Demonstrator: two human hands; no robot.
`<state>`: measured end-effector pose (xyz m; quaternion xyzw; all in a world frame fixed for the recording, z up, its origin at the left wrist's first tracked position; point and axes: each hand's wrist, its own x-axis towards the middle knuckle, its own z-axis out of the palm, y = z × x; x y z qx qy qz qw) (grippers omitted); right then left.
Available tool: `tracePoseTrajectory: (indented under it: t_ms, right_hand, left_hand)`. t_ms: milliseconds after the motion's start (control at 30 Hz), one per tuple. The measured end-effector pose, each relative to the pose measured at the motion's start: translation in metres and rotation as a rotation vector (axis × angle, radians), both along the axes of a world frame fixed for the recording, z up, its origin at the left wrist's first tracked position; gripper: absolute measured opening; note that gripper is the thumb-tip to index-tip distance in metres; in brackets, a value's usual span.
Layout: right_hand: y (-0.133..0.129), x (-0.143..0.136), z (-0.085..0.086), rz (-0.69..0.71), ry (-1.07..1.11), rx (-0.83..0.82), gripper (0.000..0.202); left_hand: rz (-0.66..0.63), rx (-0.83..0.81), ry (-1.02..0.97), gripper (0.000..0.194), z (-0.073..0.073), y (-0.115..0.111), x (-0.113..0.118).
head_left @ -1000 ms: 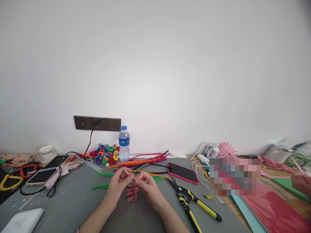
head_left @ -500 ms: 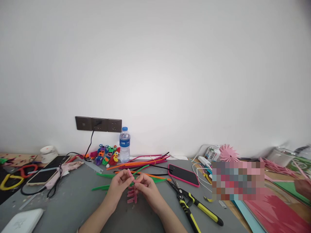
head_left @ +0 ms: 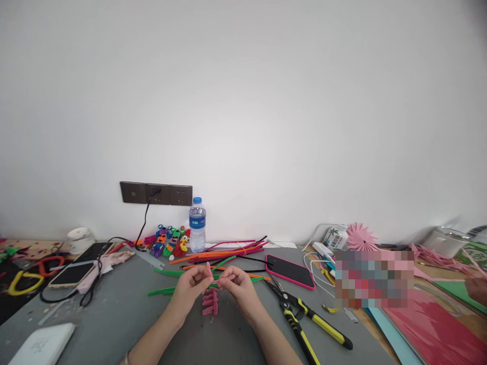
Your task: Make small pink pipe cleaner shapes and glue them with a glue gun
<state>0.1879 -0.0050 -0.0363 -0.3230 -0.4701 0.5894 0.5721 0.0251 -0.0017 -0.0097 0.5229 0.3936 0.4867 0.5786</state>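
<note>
Between my two hands is a pink pipe cleaner (head_left: 209,269), bent, with one end poking up. The fingers of my left hand (head_left: 192,286) are pinched on its left part. My right hand (head_left: 236,284) pinches it on the other side, its fingertips close to the left ones. Just below my fingers several short pink pipe cleaner pieces (head_left: 210,302) show in a comb-like row; whether they join the held one I cannot tell. Green pipe cleaners (head_left: 162,292) lie behind and left of my hands. Orange and red pipe cleaners (head_left: 228,251) lie in a bundle beyond them.
Yellow-and-black pliers (head_left: 304,314) and a pink-cased phone (head_left: 289,271) lie to the right. A water bottle (head_left: 197,225) stands by the wall, beside small colourful figures (head_left: 171,242). At left are a glue gun (head_left: 89,281), a phone and scissors (head_left: 25,283). Another person's hand (head_left: 476,290) shows at far right.
My fingers have shifted on the pink pipe cleaner, and my right hand has turned a little. The short pink row shows more clearly. The whole view has moved slightly.
</note>
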Motion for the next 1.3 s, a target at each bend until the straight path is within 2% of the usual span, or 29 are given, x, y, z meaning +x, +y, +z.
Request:
tracePoseTrajectory:
  t_ms: [200, 400, 667, 833, 967, 1167, 1300]
  right_hand:
    - [-0.003, 0.0, 0.007, 0.001, 0.092, 0.0, 0.025]
    - [-0.005, 0.003, 0.011, 0.046, 0.069, 0.034, 0.022]
    - [-0.005, 0.002, 0.011, 0.06, 0.061, 0.093, 0.016]
    - [-0.006, 0.002, 0.014, 0.067, 0.108, 0.009, 0.021]
    - [-0.005, 0.003, 0.014, 0.045, 0.117, -0.03, 0.023]
    - [-0.001, 0.004, 0.008, 0.015, 0.107, 0.007, 0.021]
    - [-0.001, 0.004, 0.006, 0.037, 0.082, 0.019, 0.02]
  left_hand:
    - [-0.055, -0.063, -0.006, 0.027, 0.003, 0.0, 0.0]
    - [-0.271, -0.108, 0.0, 0.028, 0.002, -0.002, 0.0]
    - [-0.413, -0.168, -0.004, 0.026, 0.005, -0.005, -0.003]
    - [-0.374, -0.175, -0.015, 0.03, 0.005, -0.005, -0.002]
    - [-0.337, -0.103, 0.003, 0.03, 0.001, -0.004, -0.002]
    - [-0.312, 0.064, 0.101, 0.029, 0.0, -0.002, -0.002]
    - [-0.349, 0.086, 0.137, 0.03, 0.002, -0.005, -0.002]
